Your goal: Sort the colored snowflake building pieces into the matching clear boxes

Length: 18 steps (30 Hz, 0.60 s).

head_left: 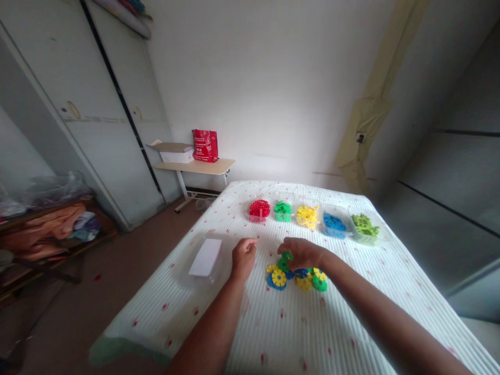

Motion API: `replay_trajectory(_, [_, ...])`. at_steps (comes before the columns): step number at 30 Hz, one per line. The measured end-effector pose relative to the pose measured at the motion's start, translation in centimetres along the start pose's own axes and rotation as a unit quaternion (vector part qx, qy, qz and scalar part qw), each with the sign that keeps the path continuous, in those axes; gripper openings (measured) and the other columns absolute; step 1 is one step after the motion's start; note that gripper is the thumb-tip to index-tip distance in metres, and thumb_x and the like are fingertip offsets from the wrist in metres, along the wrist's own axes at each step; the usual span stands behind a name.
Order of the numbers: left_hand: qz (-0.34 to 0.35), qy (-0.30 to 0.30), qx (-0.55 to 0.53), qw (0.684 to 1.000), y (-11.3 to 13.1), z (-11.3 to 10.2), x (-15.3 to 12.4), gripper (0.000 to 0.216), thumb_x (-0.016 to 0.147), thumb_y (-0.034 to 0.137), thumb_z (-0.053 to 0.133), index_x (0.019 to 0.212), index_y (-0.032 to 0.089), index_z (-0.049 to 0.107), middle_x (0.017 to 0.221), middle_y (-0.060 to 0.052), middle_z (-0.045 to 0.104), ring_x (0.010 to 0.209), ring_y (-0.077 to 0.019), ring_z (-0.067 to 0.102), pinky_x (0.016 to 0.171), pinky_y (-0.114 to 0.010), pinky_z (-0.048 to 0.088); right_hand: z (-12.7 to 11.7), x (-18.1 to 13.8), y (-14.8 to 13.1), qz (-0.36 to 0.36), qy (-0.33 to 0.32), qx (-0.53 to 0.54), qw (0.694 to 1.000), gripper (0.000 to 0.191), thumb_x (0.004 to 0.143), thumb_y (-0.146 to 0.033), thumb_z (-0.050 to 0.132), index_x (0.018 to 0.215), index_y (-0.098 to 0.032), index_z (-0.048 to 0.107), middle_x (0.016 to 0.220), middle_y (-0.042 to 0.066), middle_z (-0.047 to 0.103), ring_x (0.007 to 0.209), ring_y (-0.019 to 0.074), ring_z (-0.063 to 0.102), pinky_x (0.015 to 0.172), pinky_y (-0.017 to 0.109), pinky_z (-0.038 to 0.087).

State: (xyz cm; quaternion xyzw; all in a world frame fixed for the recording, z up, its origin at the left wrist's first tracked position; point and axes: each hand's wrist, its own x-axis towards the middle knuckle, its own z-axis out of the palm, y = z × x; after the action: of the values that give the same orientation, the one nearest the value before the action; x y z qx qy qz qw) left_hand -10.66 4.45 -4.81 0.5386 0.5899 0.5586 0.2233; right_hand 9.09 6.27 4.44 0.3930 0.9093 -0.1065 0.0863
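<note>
My left hand hovers over the cloth, left of the loose pieces, its fingers curled together. Whether anything small sits in its fingertips cannot be made out. Over the pile, my right hand has its fingers closed around a green notched plastic disc. Below and beside it lie several flower-shaped discs, among them a yellow disc, a blue disc and another green disc. Part of the pile is hidden under the right hand.
Behind the hands stand clear tubs of red pieces, green pieces, yellow pieces, blue pieces and light-green pieces. A clear tray with a white card lies left. A side table holds a red bag.
</note>
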Motion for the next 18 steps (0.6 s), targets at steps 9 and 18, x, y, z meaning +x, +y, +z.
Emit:
replay_trajectory(9, [0.006, 0.002, 0.012, 1.0, 0.1, -0.2, -0.1, 0.02, 0.072, 0.013, 0.05, 0.077, 0.018, 0.069, 0.079, -0.003, 0.071, 0.077, -0.0155, 0.065, 0.075, -0.027, 0.05, 1.6, 1.2, -1.0, -0.004, -0.025, -0.086, 0.996, 0.045, 0.066, -0.034, 0.066, 0.109, -0.02, 0.067, 0.109, 0.013, 0.063, 0.087, 0.0262, 0.064, 0.065, 0.029, 0.046])
replay_trajectory(18, [0.003, -0.004, 0.005, 1.0, 0.2, -0.1, -0.1, 0.022, 0.071, 0.012, 0.049, 0.078, 0.018, 0.069, 0.082, -0.004, 0.071, 0.078, -0.0154, 0.065, 0.074, -0.027, 0.051, 0.3, 1.3, -1.2, 0.013, 0.034, -0.115, 0.993, 0.036, 0.071, -0.034, 0.062, 0.102, -0.017, 0.065, 0.103, 0.011, 0.066, 0.087, 0.0241, 0.065, 0.064, 0.027, 0.045])
